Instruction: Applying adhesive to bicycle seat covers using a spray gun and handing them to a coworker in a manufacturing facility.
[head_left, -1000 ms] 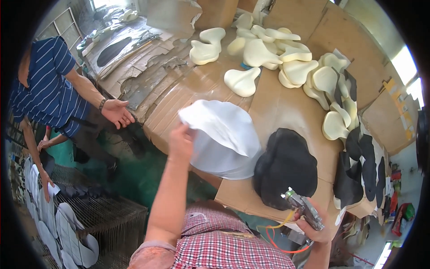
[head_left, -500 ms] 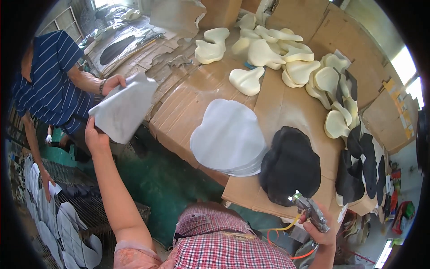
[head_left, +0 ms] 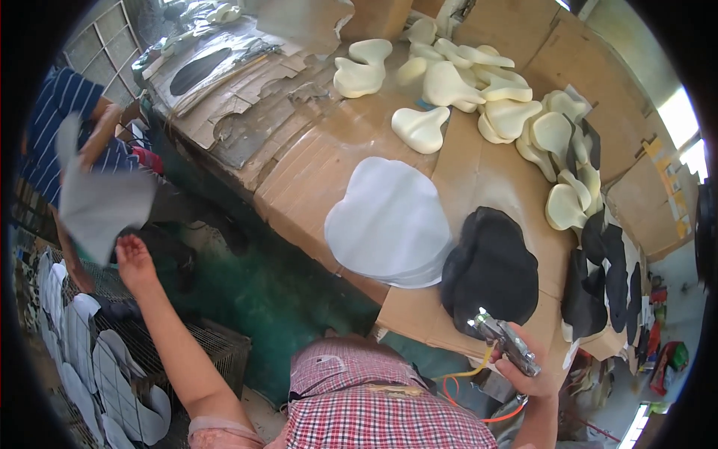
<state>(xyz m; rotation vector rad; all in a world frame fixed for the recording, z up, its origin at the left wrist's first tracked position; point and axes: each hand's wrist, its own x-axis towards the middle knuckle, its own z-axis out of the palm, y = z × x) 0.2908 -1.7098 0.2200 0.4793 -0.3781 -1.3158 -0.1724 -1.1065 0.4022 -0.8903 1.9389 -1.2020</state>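
Hidden and blurred parts

Your right hand wraps the spray gun, hiding its grip. The grey sheet is motion-blurred and covers the co-worker, whose body the rim cuts off.

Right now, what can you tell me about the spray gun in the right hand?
The spray gun is a small metal tool with a shiny silver body, its nozzle end pointing up and left toward the black pad stack on the cardboard-covered table. The right hand grips its handle near the table's front edge. A yellow hose and an orange hose trail below it. Whether the nozzle touches the pads cannot be told.
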